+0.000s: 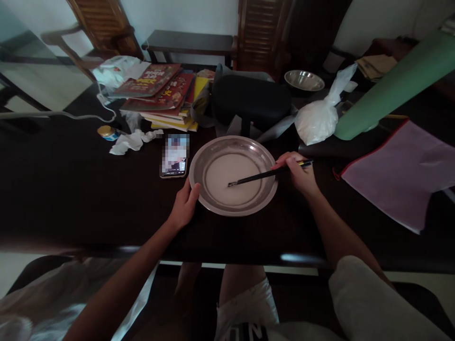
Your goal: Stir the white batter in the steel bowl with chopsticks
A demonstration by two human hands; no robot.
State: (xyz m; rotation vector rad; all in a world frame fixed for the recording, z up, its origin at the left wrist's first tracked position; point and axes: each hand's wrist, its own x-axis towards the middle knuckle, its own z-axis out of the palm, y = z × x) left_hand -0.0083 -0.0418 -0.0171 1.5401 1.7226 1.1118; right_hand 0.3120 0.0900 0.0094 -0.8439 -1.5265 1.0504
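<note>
A round metal basin [232, 212] stands on the dark table, with a milky white liquid [232, 173] in its bottom. My left hand [185, 204] grips the basin's left rim, thumb over the edge and fingers against the outer wall. Dark chopsticks [258, 176] are held in my right hand [299, 174] above the basin's right rim. Their tips slant down to the left and meet the white liquid near the middle. My right fingers are closed around the upper part of the chopsticks.
A lit phone [174, 156] lies left of the basin. Behind are stacked books [156, 92], a black rounded object [251, 98], a tied bag of white powder [317, 121] and a smaller metal bowl [304, 80]. To the right are a green cylinder [394, 80] and a purple zip pouch [398, 170].
</note>
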